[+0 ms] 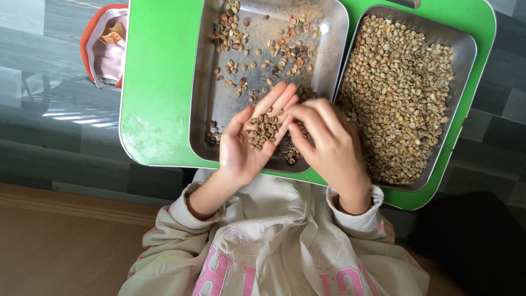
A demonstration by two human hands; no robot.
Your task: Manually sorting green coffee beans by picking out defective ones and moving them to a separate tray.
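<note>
Head view, left to right: beyond the left hand's (247, 143) wrist sits an orange-rimmed pouch (104, 46) on the floor, well apart. That hand lies open, palm up, cupping a small heap of beans (263, 130) over the left metal tray (219, 104). The right hand (329, 148) hovers just beside it, fingertips pinched together at the heap (picking, I'd say). Right of it, a fuller tray (466, 55). Beans look light, hard, rolly; best pinched singly.
</note>
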